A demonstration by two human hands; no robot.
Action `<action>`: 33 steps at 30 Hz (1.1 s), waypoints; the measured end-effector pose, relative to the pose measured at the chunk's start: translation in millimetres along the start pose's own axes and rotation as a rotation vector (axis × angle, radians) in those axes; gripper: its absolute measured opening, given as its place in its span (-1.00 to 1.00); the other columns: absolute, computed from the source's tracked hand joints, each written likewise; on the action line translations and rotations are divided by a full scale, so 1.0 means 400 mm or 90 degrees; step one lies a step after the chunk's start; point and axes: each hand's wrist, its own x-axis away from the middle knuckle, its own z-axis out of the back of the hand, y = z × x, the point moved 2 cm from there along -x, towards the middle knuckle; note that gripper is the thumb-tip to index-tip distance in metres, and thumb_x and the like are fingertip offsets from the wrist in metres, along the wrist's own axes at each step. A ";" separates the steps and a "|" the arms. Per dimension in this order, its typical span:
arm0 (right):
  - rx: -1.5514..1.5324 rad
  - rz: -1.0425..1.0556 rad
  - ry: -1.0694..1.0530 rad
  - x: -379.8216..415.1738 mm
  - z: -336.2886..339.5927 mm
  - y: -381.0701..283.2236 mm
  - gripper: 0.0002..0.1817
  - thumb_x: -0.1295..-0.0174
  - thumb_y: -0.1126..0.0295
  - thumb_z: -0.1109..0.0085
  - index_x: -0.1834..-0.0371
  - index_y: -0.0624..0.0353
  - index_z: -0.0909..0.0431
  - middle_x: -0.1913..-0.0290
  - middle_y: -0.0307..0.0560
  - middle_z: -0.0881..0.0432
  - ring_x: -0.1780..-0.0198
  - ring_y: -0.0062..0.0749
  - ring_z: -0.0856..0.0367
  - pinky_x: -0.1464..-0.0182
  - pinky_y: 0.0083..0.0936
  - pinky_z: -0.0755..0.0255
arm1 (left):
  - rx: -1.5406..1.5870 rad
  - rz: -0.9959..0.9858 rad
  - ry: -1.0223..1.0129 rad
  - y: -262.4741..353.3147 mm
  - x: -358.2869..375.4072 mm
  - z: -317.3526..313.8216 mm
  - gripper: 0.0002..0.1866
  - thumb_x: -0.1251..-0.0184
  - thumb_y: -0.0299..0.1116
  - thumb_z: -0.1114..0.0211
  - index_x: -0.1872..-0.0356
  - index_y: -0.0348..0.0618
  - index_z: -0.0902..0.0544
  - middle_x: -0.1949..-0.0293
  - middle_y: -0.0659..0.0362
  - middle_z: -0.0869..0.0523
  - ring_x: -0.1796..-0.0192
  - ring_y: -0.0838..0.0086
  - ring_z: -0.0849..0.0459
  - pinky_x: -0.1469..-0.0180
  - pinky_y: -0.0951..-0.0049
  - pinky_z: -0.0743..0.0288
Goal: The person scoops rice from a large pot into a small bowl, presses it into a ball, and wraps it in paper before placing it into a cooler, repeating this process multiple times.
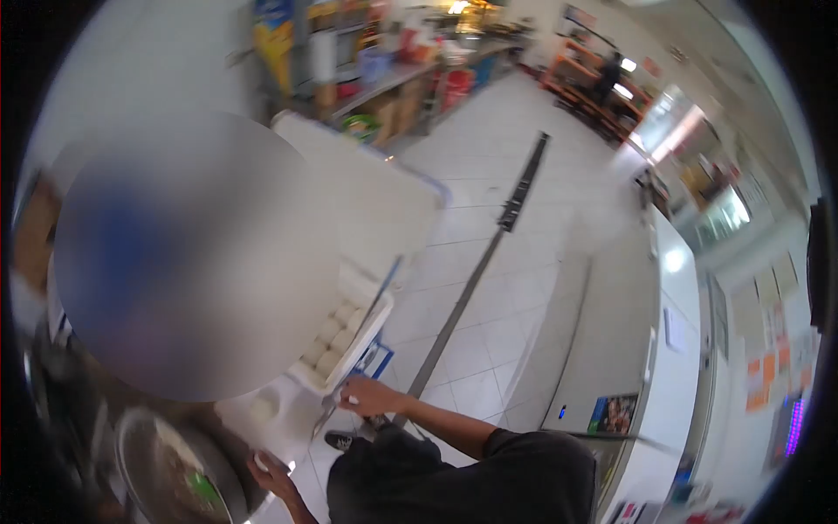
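My right hand (pixel 371 397) is by the near corner of a white tray (pixel 382 316) that holds rows of round, pale dough-like pieces (pixel 330 362). Its fingers are curled together, and what they hold is too small to make out. Lower down, my left hand (pixel 272 476) has its fingers slightly apart, with nothing visible in them. It is between a large metal bowl (pixel 125 445) and my dark clothing. Inside the bowl lie something pale and a green item (pixel 202 489). A pale round piece (pixel 264 404) rests on the whitish surface above my left hand.
A big blurred patch (pixel 201 262) hides much of the left side. Beyond the tray is a large pale board (pixel 375 188). White cabinets (pixel 676 323) stand at right, shelves with goods (pixel 384 83) at the back. A dark strip (pixel 467 297) crosses the tiled floor.
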 end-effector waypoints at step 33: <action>0.677 0.041 -0.422 -0.546 -1.250 -0.831 -0.59 -0.03 0.25 -0.48 0.06 0.23 -0.75 0.04 0.27 -0.76 -0.05 0.04 -0.77 -0.07 -0.21 -0.66 | 0.877 0.475 0.441 -0.711 0.356 1.097 -0.55 -0.65 -0.01 -0.06 -0.22 -0.17 -0.57 -0.08 0.20 -0.66 -0.16 0.41 -0.61 -0.25 0.29 -0.45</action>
